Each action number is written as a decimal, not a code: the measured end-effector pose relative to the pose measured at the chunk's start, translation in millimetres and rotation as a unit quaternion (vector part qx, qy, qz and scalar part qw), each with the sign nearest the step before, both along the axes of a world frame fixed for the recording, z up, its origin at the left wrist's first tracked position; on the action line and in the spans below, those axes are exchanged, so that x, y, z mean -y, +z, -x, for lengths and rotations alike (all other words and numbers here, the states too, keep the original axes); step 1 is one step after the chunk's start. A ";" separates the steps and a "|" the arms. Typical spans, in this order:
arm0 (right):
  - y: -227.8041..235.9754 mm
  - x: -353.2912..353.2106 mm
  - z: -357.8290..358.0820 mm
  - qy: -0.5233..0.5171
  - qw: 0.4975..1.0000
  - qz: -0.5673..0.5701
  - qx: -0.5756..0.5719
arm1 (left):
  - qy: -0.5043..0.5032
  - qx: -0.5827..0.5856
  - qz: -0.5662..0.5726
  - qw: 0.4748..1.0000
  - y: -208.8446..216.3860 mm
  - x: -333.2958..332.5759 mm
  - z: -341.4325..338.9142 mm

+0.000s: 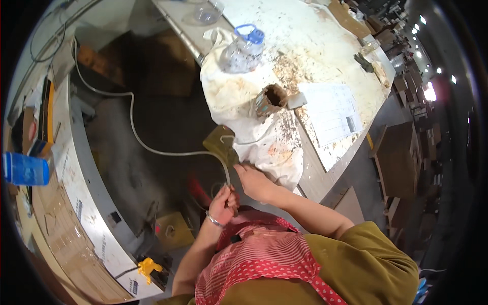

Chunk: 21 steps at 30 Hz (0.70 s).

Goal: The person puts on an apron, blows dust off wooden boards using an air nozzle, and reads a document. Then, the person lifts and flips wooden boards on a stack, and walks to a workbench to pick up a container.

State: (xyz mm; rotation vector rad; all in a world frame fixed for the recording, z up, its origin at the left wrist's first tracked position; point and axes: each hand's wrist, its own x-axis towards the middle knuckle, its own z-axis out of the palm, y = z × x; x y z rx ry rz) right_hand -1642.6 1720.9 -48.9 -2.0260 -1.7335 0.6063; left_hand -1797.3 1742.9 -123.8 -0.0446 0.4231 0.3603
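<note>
Far left: blue jug [26, 169] is sitting near the edge of a side desk [94, 218]. Cardboard [66, 221] is lying along it; yellow tool [149, 268] is resting low down at its near end.

Middle: pale hose [133, 119], or perhaps a cord, is sagging across the gap between the two desks and running down to the left hand [223, 203]. That hand is holding it near the apron [259, 249], fingers curled tightly round. An olive piece [219, 144] is hanging just above, by the cloth edge.

Right of that: right hand [256, 185] is bending in at the cloth [223, 96], fingertips beside the olive piece. Whether it is gripping anything, I cannot tell.

Main desk [292, 25]: bottle [240, 56] and brown pot [271, 100] are resting on the cloth, brown specks scattering around; paper [330, 114] is lying beyond the pot, dark glove [363, 63] farther right.

Judgement: the step in hand seems to be managing the hose by its lower stretch. The next move would be calling for a firm left hold, slack kept clear of the cloth, and the right hand steadying whatever is beside it.
</note>
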 end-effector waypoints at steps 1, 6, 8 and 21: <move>-13.8 -1.7 -6.2 0.039 0.990 0.136 0.002 | 0.006 0.003 -0.002 1.000 3.1 4.1 -0.3; 2.6 -3.2 -13.0 0.139 0.955 0.209 -0.158 | -0.019 -0.089 -0.042 0.995 33.7 9.6 3.2; -13.3 -0.9 -14.0 0.134 0.969 0.194 -0.073 | -0.046 -0.098 -0.058 0.992 41.1 7.7 0.3; -51.9 -28.6 -18.1 0.062 0.965 0.253 0.037 | 0.014 -0.074 -0.119 0.990 105.4 -29.4 41.4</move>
